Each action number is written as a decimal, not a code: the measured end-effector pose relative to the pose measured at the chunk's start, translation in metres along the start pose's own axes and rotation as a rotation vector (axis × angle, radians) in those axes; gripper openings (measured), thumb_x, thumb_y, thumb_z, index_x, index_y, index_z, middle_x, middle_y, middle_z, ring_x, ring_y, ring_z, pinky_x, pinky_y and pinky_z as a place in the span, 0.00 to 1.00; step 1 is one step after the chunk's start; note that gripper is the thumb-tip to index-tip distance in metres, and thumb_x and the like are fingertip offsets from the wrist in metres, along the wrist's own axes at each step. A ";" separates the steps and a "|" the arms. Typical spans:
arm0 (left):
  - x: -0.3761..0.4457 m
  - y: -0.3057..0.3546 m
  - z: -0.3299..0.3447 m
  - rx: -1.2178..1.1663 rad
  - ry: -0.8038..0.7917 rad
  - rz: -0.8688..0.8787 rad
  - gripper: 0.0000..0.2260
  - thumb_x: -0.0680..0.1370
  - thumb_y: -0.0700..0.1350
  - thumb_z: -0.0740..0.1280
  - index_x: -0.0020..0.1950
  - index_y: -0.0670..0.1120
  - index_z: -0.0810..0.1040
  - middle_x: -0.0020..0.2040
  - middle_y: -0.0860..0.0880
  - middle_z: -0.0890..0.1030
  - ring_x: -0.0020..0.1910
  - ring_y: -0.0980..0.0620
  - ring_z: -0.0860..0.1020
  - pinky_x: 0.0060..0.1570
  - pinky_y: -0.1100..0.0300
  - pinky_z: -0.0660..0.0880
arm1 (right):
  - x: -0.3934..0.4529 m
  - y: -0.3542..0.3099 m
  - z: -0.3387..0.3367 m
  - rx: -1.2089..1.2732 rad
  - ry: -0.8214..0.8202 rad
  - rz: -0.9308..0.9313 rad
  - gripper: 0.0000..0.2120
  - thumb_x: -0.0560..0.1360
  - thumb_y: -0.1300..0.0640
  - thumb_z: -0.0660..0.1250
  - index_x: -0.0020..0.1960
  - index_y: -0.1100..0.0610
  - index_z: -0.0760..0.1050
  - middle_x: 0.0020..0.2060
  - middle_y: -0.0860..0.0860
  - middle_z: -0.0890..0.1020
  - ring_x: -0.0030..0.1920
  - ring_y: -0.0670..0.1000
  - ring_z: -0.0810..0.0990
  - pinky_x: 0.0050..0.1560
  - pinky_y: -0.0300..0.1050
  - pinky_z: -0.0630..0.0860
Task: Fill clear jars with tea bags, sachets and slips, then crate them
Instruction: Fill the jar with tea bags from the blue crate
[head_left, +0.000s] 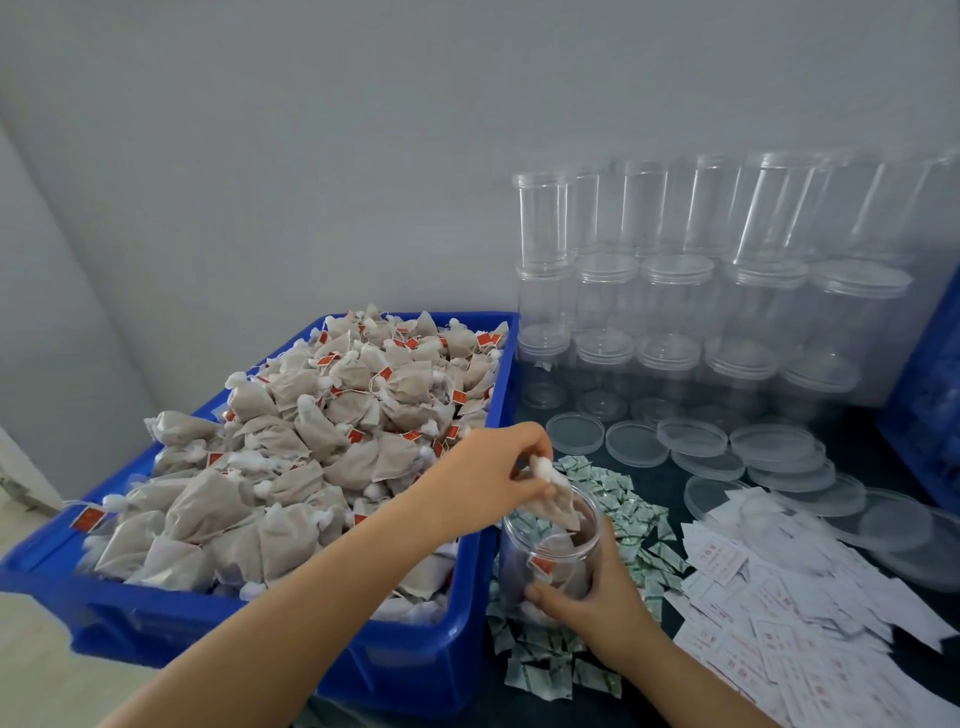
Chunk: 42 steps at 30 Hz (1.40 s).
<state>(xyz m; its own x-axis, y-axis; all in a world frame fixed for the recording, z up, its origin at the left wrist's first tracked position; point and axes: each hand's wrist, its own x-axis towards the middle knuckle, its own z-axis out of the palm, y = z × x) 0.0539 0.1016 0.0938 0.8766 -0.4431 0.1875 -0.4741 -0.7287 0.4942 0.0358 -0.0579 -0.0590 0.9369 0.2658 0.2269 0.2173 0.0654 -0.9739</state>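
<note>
Right hand (597, 597) grips jar (553, 545); left hand (498, 467) pinches tea bag (553, 501) at its rim. My risk: bag snags, jar tips onto sachets (623, 514).

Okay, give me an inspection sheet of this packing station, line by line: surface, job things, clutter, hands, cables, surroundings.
Surface: dark table top, largely covered.
Job's things: blue crate heaped with tea bags; open jar partly filled; green-white sachets around the jar; white slips to the right; loose clear lids; stacked empty jars at the back.
Clutter: nothing seen.
Hands: left hand pinches a tea bag at the jar's mouth; right hand grips the jar.
Cables: nothing seen.
Surroundings: plain grey wall; second blue crate at the right edge.
</note>
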 end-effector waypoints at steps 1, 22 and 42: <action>0.001 0.001 0.000 -0.010 -0.007 0.011 0.07 0.75 0.47 0.70 0.48 0.52 0.73 0.45 0.53 0.79 0.44 0.54 0.78 0.48 0.57 0.77 | 0.000 0.000 0.000 -0.001 -0.001 0.000 0.42 0.64 0.61 0.79 0.68 0.34 0.64 0.62 0.47 0.79 0.59 0.47 0.82 0.52 0.35 0.78; -0.011 -0.045 -0.037 0.004 0.147 -0.168 0.08 0.77 0.46 0.68 0.55 0.51 0.76 0.48 0.57 0.79 0.46 0.63 0.77 0.43 0.72 0.72 | -0.003 -0.003 0.001 -0.061 0.015 0.071 0.49 0.58 0.48 0.81 0.72 0.34 0.57 0.66 0.46 0.71 0.57 0.43 0.82 0.48 0.38 0.81; -0.020 -0.094 0.003 0.530 -0.330 -0.165 0.11 0.77 0.45 0.67 0.59 0.49 0.78 0.56 0.49 0.77 0.53 0.50 0.76 0.49 0.59 0.71 | -0.003 -0.020 -0.002 -0.377 0.039 -0.012 0.46 0.57 0.34 0.77 0.63 0.18 0.50 0.68 0.41 0.67 0.63 0.40 0.74 0.58 0.35 0.76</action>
<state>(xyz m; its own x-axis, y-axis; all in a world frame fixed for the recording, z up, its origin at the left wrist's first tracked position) 0.0802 0.1775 0.0412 0.9101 -0.3787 -0.1680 -0.3854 -0.9227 -0.0083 0.0295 -0.0616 -0.0404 0.9420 0.2299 0.2447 0.3066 -0.2919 -0.9060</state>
